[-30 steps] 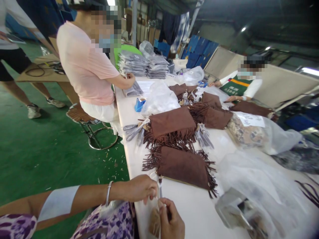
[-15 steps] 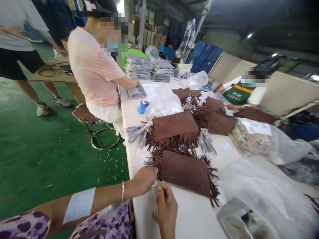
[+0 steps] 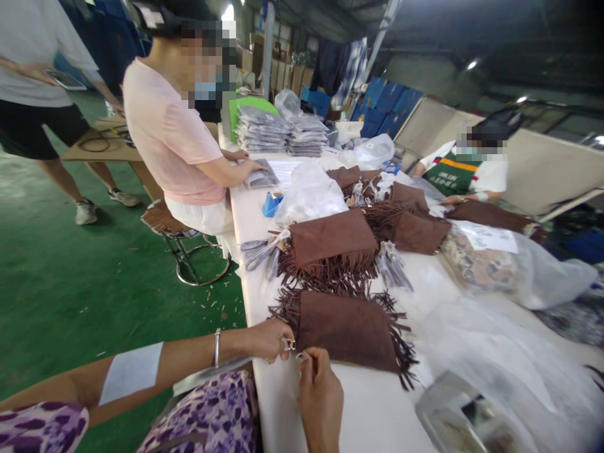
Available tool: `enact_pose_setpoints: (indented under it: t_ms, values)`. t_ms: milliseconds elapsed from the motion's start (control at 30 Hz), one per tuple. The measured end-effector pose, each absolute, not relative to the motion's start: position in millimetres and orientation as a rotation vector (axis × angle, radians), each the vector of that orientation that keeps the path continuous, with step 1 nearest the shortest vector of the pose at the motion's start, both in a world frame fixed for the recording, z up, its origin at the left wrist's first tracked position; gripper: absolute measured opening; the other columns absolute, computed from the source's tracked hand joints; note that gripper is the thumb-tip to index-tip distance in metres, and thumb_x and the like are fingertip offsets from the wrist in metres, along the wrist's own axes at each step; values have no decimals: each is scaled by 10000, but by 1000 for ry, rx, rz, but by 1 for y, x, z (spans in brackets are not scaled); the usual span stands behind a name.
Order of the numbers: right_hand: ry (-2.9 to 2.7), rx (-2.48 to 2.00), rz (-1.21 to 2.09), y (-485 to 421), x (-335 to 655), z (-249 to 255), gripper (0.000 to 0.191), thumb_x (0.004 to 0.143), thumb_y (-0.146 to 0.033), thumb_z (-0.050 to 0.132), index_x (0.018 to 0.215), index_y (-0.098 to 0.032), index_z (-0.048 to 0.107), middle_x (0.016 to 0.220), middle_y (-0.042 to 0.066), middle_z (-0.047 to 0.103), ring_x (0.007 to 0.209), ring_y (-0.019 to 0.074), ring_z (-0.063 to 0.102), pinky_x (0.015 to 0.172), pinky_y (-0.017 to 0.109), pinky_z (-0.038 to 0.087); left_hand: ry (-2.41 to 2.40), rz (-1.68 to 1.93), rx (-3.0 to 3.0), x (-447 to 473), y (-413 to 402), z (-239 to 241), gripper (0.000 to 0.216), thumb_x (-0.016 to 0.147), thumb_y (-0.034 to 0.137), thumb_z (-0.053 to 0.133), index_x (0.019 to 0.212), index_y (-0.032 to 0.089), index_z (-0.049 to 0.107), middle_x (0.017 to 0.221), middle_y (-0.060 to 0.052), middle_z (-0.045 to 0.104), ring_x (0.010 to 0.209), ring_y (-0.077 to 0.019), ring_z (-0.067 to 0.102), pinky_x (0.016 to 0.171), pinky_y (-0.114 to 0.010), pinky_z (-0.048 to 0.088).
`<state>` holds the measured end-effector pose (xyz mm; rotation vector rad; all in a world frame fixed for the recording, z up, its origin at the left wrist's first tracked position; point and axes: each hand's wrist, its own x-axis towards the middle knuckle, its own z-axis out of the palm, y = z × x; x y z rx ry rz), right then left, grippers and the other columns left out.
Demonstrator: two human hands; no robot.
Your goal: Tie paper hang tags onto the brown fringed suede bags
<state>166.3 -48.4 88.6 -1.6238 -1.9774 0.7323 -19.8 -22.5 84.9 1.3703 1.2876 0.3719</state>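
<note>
Near the table's front edge, my left hand [image 3: 272,340] is closed, with a small shiny metal clasp [image 3: 289,344] showing at its fingertips. Just right of it, my right hand [image 3: 321,385] pinches a small pale piece [image 3: 301,356] that looks like metal or wrapping; its kind is unclear. A narrow gap separates the fingertips of both hands. Beside them lies a brown fringed bag [image 3: 346,327], flat on the white table, its left corner close to my left fingers. Another brown fringed bag [image 3: 333,236] lies beyond it, with wrapped grey straps [image 3: 259,251] at its side.
Plastic bags [image 3: 500,358] spread over the table's right side, near a packed patterned item [image 3: 486,261]. Clear plastic [image 3: 314,192] and stacked grey packets [image 3: 262,129] stand farther back. One co-worker [image 3: 174,138] sits at the left edge, another [image 3: 465,167] works across the table.
My hands have drawn slightly apart, the left one moving left, and the metal clasp now shows at its fingertips. The co-worker in pink now has both hands on a grey packet.
</note>
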Motion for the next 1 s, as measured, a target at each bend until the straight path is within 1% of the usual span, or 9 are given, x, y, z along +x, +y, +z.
enact_pose_setpoints:
  t_ms: [67, 167, 233, 367, 500, 667, 800, 1000]
  values:
    - [-2066, -1600, 606, -50, 165, 91, 346, 965, -453, 305, 907, -243, 574, 681, 6, 682, 557, 198, 634, 503, 268, 354, 1302, 395, 1360, -19, -26, 87, 156, 730, 183, 488, 783, 175, 634, 686, -5, 638, 478, -125, 528, 447, -210, 378]
    - [-2112, -1576, 517, -50, 164, 93, 368, 976, -458, 277, 932, -245, 574, 711, 7, 700, 574, 198, 651, 507, 266, 357, 1364, 481, 1438, -20, -32, 92, 197, 709, 214, 567, 880, 178, 657, 668, 20, 620, 516, -125, 532, 467, -198, 356]
    - [-2099, -1575, 532, -48, 162, 94, 371, 979, -465, 277, 955, -248, 576, 749, 6, 711, 600, 190, 658, 528, 259, 376, 1391, 532, 1466, -21, -35, 96, 225, 730, 221, 562, 929, 180, 658, 685, 29, 614, 545, -120, 529, 484, -190, 343]
    - [-2046, -1607, 654, -45, 159, 94, 362, 973, -484, 298, 996, -249, 574, 832, 13, 716, 661, 176, 662, 557, 245, 410, 1397, 565, 1477, -21, -38, 101, 189, 792, 194, 486, 873, 170, 654, 640, 28, 581, 541, -114, 511, 500, -193, 334]
    - [-2026, -1624, 680, -42, 154, 95, 348, 967, -488, 320, 975, -255, 579, 828, 5, 708, 676, 172, 662, 577, 244, 423, 1374, 577, 1479, -21, -36, 99, 170, 820, 190, 478, 825, 181, 648, 607, 28, 565, 518, -114, 503, 506, -211, 349]
    - [-2042, -1575, 644, -40, 152, 96, 321, 966, -464, 340, 965, -257, 584, 848, -6, 713, 689, 170, 668, 622, 249, 440, 1317, 569, 1432, -23, -33, 90, 147, 810, 190, 498, 824, 187, 644, 571, 31, 542, 469, -112, 514, 467, -212, 352]
    - [-2051, -1550, 654, -40, 153, 95, 331, 961, -467, 348, 974, -250, 598, 864, 4, 720, 706, 168, 675, 636, 245, 451, 1290, 564, 1384, -24, -31, 87, 158, 799, 202, 494, 834, 180, 647, 582, 22, 563, 469, -121, 532, 459, -214, 370]
    - [-2063, -1561, 630, -41, 153, 93, 336, 965, -475, 344, 977, -251, 594, 858, 1, 723, 687, 166, 677, 609, 240, 444, 1268, 582, 1396, -25, -30, 86, 161, 783, 179, 490, 816, 177, 648, 557, 28, 555, 474, -120, 548, 468, -204, 374]
